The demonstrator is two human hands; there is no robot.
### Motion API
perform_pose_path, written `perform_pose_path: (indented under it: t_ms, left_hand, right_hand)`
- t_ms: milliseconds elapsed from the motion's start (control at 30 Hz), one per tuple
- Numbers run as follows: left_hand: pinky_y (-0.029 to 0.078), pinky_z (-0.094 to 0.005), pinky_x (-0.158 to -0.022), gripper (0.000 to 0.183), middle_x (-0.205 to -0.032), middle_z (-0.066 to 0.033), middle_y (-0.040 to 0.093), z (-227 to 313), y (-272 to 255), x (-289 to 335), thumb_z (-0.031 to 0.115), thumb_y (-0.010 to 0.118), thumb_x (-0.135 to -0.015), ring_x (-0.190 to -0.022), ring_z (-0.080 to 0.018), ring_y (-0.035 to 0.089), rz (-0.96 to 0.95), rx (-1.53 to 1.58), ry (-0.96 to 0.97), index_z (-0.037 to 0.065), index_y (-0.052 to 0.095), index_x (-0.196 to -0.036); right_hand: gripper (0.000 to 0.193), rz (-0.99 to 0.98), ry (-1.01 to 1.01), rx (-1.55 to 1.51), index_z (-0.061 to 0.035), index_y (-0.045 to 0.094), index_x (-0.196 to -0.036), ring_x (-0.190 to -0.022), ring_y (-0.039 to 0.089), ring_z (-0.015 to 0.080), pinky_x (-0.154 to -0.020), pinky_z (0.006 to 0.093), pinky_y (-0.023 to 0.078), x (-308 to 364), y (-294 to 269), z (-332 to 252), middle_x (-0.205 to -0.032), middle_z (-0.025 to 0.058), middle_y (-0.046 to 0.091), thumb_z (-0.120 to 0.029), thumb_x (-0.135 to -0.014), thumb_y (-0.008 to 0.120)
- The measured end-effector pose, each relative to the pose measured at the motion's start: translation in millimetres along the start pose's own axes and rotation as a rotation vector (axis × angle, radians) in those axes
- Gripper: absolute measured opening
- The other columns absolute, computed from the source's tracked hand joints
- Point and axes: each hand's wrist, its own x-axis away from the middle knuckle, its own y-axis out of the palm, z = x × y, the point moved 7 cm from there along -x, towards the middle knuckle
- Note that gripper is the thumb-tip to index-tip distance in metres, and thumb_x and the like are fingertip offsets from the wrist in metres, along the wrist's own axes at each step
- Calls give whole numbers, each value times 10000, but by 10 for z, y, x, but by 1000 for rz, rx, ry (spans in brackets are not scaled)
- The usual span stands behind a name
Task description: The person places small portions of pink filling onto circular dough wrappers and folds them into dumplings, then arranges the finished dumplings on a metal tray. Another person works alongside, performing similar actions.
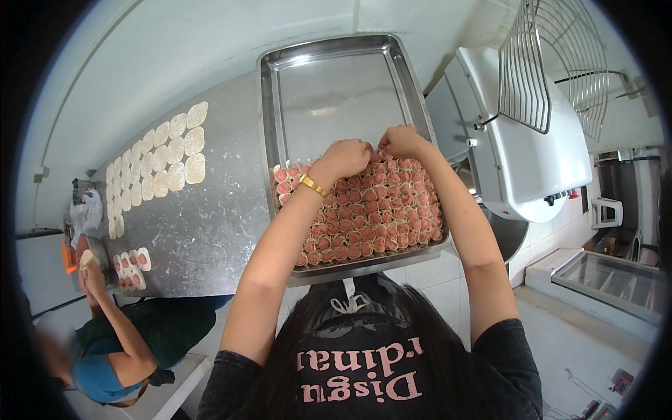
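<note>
Dumplings, pink filling showing, pack the near half of the steel tray, and both hands are right at their far edge! Left hand, gold watch on its wrist, curls its fingers down at the top row; right hand bends in just beside it, fingertips close together. Grasping or released? Cannot tell; the fingers hide it. Out left on the table, pale wrappers lie in rows, with filled pieces near a co-worker's hand. Off right stands the white mixer!
</note>
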Motion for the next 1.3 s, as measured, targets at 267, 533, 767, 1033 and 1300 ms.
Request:
perform_pose_path:
  t_ms: [267,533,767,1033,1300]
  left_hand:
    - [428,-438,-917,399,-1089,-193,616,-3,9,-71,228,356,-871,-1026,-346,568,155,54,33,34,622,-1096]
    - [430,-430,-921,391,-1084,-190,619,100,186,-303,185,330,-877,-1036,-346,558,69,134,98,31,604,-1111]
    - [442,-451,-897,398,-1044,-196,633,106,78,-181,216,337,-868,-980,-366,585,104,55,71,44,625,-1080]
    - [413,-443,-935,391,-1061,-188,626,214,111,-258,214,338,-885,-1027,-354,563,209,119,114,45,592,-1130]
    - [432,-422,-911,370,-1098,-171,617,303,225,-419,186,337,-887,-1018,-338,568,36,98,130,33,596,-1102]
  right_hand:
    - [269,139,-10,-54,-112,715,-953,-997,597,330,-1039,495,296,84,-83,43,-966,163,672,-110,-736,557]
    - [263,33,18,181,-129,721,-939,-988,608,322,-1076,558,218,142,-134,195,-945,140,681,-88,-743,550]
    - [256,32,5,67,-111,724,-912,-972,609,331,-1078,533,228,99,-78,151,-921,154,679,-72,-714,566]
    - [195,195,-20,29,-92,712,-873,-972,618,333,-1083,554,203,126,-183,272,-931,159,676,-97,-737,571]
    - [172,86,-13,300,-82,712,-845,-941,633,319,-1090,555,184,222,-193,311,-888,149,682,-115,-763,564]
